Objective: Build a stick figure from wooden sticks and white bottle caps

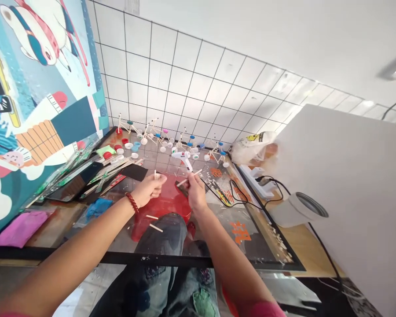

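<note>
Nearest the body, two loose sticks lie on the clear tabletop, close together but not touching, both running mostly sideways; just beyond them comes the left hand, beaded bracelet at the wrist, thumb and fingers pinched together on a short stick whose visible end points up and away, the rest lost inside the fist; across a narrow gap, the right hand has its fingertips clamped on a longer stick, and here is the relation to watch: that stick's long axis slants from upper right to lower left, one end poking past the fingers, the other reaching out toward the left hand and stopping short of it; so the two held sticks stand apart, one upright in view, one lying aslant, with open space between; a little farther on sits the white glue gun, nose to the left, handle running back toward the right hand, which is clearly the nearer of the two; whether handle and fingers touch, one cannot tell from this angle; and out along the far edge, well beyond both hands, stands a row of stick-and-cap pieces, with a wire grid rising behind them.
</note>
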Available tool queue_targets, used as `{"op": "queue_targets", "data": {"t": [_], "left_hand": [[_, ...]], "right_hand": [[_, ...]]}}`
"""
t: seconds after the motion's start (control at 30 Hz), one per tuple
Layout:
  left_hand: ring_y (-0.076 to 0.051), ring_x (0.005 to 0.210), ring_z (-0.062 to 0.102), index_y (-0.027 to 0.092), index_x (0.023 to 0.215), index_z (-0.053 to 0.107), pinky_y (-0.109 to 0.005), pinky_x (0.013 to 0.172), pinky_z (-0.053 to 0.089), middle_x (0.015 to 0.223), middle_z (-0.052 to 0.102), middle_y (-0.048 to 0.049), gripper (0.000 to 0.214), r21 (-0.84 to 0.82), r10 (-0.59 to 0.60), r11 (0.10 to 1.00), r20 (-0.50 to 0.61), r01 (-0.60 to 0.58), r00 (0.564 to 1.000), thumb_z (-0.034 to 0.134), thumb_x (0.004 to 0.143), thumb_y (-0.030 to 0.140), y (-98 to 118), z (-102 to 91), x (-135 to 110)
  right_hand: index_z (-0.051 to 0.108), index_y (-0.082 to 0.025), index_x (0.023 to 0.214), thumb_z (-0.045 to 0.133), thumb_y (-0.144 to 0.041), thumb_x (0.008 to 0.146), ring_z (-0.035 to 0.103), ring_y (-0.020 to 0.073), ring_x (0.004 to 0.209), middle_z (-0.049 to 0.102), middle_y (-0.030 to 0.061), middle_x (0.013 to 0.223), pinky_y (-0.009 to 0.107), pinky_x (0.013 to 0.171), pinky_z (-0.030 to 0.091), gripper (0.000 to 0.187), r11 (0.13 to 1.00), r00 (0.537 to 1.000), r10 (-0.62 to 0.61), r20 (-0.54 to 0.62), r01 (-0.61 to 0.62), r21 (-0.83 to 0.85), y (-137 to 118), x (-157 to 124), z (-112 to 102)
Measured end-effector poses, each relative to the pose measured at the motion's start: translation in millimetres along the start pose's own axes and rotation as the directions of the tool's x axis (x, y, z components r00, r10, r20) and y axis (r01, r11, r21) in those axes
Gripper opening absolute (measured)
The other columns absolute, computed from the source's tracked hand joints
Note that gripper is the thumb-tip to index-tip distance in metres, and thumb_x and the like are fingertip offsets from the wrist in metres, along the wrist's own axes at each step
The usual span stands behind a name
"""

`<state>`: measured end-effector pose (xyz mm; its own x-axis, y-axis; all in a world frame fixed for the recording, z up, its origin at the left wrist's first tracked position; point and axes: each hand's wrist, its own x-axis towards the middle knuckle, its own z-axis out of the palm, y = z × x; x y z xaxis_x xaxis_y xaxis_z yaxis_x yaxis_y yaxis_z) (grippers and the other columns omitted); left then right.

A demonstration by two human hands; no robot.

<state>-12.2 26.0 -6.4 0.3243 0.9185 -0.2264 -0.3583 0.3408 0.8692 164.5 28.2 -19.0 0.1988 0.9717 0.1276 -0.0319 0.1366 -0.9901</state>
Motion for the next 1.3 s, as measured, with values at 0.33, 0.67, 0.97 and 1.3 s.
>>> {"op": "queue_targets", "data": {"t": [0.33,0.67,0.97,1.3], "left_hand": [[-0.016,0.071,0.071,0.008,0.086,0.067,-0.029,0.071,0.059,0.078,0.072,-0.0103,0.013,-0.182,-0.039,0.983,-0.080,0.024,0.996,0.055,0.090,0.006,2.4,-7.2,6.7],[-0.020,0.076,0.075,0.009,0.086,0.067,-0.031,0.072,0.060,0.082,0.076,-0.0139,0.016,-0.123,0.072,0.989,-0.063,-0.079,0.995,0.054,0.094,0.013,4.7,2.1,-1.9],[-0.021,0.079,0.074,0.011,0.082,0.070,-0.025,0.062,0.057,0.081,0.075,-0.0116,0.007,-0.090,-0.027,0.995,0.181,0.044,0.983,0.074,0.081,0.016,-16.7,19.2,-10.7],[-0.018,0.076,0.072,0.011,0.083,0.073,-0.027,0.070,0.057,0.079,0.074,-0.0083,0.004,-0.108,-0.056,0.991,0.207,0.080,0.977,0.073,0.080,0.013,-21.4,18.5,-9.7]], "right_hand": [[0.064,-0.020,0.098,0.082,-0.049,0.066,0.051,0.0094,0.043,0.056,-0.0071,0.056,0.020,0.041,0.038,0.047,0.956,0.817,0.274,0.507,-0.173,-0.237,0.5,-19.5,-9.6],[0.054,-0.023,0.138,0.087,-0.045,0.067,0.064,0.0178,0.084,0.067,0.0071,0.111,0.037,0.082,0.057,0.081,0.850,0.909,-0.203,0.365,0.348,-0.395,6.8,-17.9,-16.5],[0.047,-0.028,0.147,0.083,-0.050,0.074,0.050,0.0312,0.133,0.054,0.0132,0.139,0.050,0.114,0.041,0.084,0.583,0.698,-0.466,0.544,0.704,-0.405,-3.5,-23.1,-14.2],[0.066,-0.023,0.125,0.080,-0.040,0.079,0.061,0.0260,0.118,0.066,0.0119,0.122,0.042,0.104,0.052,0.051,0.618,0.660,-0.483,0.576,0.723,-0.310,1.1,-16.1,-18.7]]}}
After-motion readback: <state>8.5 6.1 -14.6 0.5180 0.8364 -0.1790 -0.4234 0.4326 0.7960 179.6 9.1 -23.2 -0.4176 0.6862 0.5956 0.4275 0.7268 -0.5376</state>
